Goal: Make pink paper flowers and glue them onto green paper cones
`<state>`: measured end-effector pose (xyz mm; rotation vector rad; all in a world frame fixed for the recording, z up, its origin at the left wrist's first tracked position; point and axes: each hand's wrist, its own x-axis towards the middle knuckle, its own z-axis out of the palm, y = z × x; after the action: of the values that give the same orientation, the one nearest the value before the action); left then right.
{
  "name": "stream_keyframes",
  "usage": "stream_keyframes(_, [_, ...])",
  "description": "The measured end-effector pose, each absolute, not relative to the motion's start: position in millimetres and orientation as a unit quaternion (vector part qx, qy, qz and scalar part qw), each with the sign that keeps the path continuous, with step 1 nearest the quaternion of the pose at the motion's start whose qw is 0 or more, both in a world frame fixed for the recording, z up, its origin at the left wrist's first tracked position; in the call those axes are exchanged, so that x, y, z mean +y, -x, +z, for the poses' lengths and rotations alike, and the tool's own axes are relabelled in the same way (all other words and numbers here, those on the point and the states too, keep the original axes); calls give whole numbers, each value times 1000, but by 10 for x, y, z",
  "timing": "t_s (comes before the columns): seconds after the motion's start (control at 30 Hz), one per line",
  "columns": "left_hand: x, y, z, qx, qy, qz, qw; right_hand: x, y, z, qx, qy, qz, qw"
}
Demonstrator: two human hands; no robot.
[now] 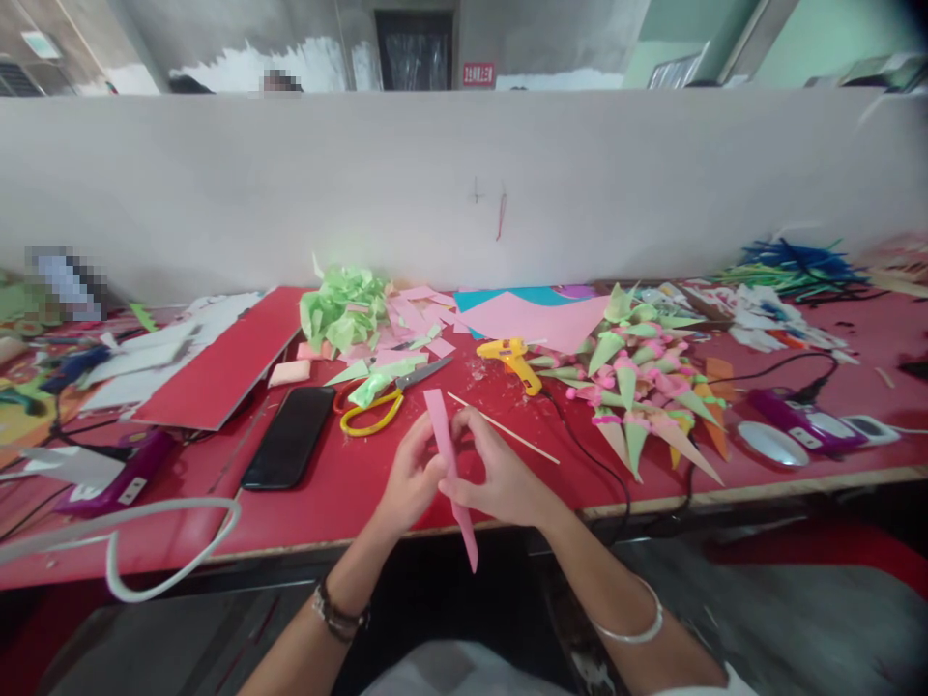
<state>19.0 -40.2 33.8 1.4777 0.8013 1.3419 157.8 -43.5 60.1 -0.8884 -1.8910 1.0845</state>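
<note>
A narrow pink strip of paper or foam sheet is pinched between both hands over the table's front edge, its lower end hanging toward my lap. My left hand grips its left side, fingers curled. My right hand holds it from the right, thumb across the strip. Just beyond the hands lies a thin wooden stick. Yellow-handled scissors rest left of them, beside a black phone. A yellow glue gun lies farther back.
Many small green and pink cones are heaped at the right. Crumpled green sheets and pink sheets lie at the back. Purple power strips and cables sit at both sides. A white partition stands behind the red table.
</note>
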Motion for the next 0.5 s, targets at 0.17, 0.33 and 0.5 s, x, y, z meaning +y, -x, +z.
stream_keyframes(0.17, [-389, -170, 350, 351, -620, 534, 455, -406, -1602, 611, -737, 308, 452, 396])
stream_keyframes(0.33, [-405, -174, 409, 382, -627, 513, 444, -398, -1618, 548, -699, 287, 508, 412])
stream_keyframes(0.5, [-431, -35, 412, 402, -675, 471, 402, -357, -1680, 549, -642, 366, 501, 450])
